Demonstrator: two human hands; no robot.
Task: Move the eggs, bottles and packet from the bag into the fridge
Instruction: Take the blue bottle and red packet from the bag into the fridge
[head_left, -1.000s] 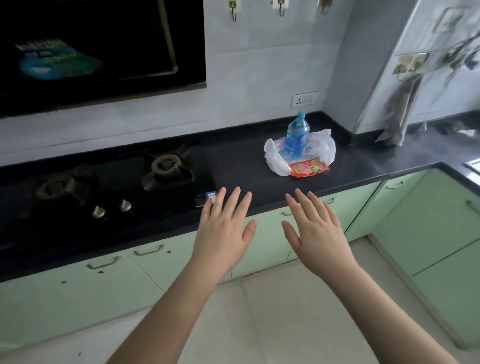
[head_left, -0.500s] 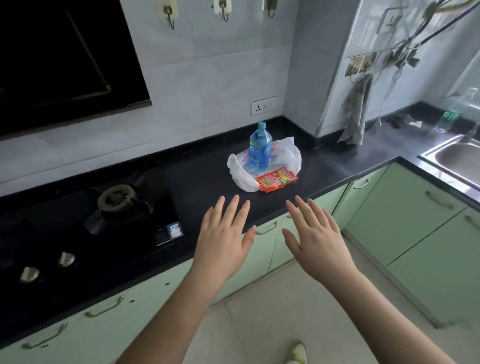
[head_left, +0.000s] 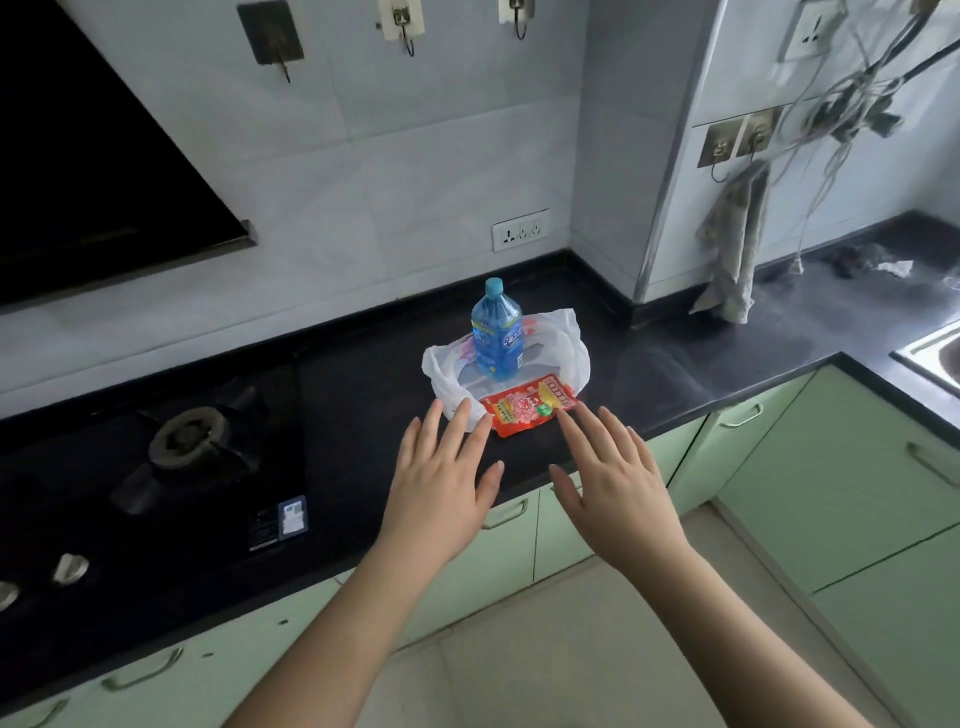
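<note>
Left hand: fingers straight, holding nothing.
Right hand: same, empty.
Bottle: upright in white bag.
Red packet: flat at bag's near edge, on dark surface.

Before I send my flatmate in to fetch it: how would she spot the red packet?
Find the black countertop right of the gas hob. A white plastic bag lies there with a blue bottle standing in it. The red packet lies flat on the bag's front edge, the only red thing there.

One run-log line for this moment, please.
stage: reaching | left hand: open, empty | right hand: open, empty | bottle: upright on bag | packet: at bag's front edge
</note>
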